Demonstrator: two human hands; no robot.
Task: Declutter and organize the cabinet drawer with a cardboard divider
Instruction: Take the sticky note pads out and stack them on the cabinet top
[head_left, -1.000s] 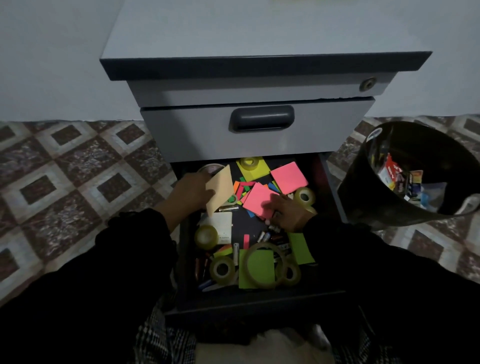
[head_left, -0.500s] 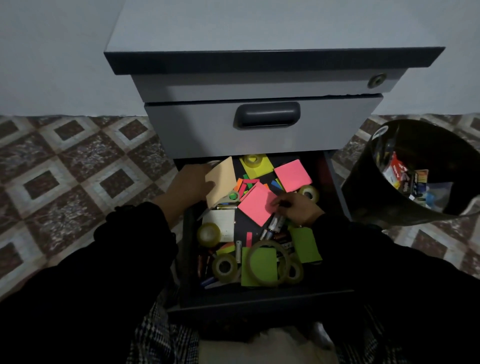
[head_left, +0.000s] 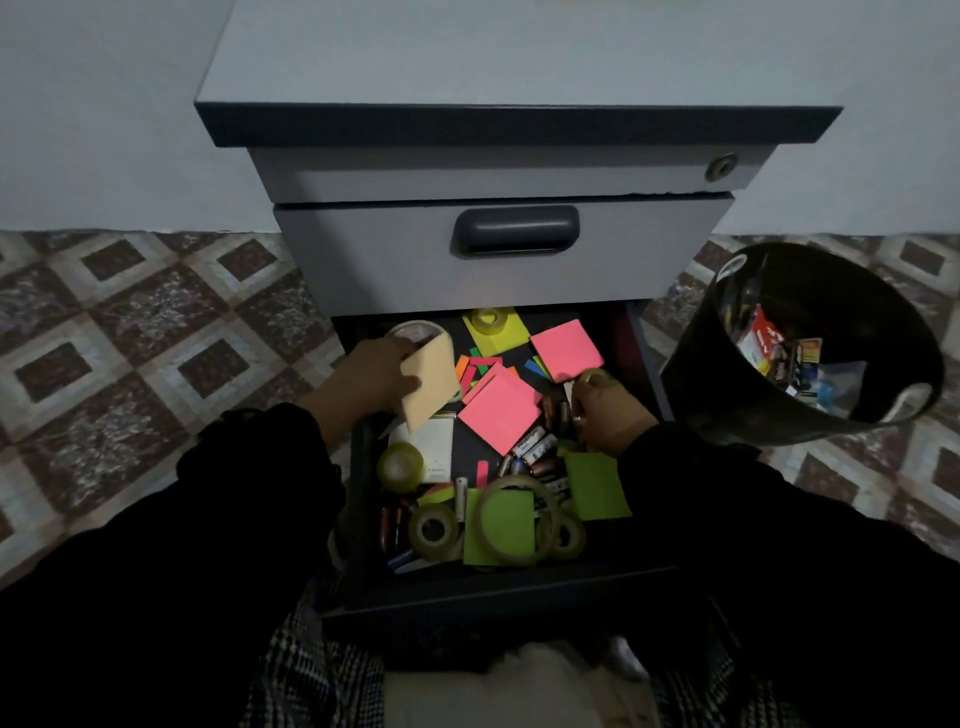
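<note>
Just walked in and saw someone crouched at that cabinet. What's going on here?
A person is sorting a cluttered open drawer. The left hand holds a tan pad above the mess. The right hand is down among the batteries; what it grips is hard to tell. Sticky notes and tape rolls lie loose, and a bin with scraps stands beside.

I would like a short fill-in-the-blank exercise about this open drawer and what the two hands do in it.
1. The left hand holds a ____-coloured paper pad.
2. The black bin stands to the ____ of the open drawer.
3. The largest tape ring lies on a ____ sticky pad.

Missing words: tan; right; green
</note>
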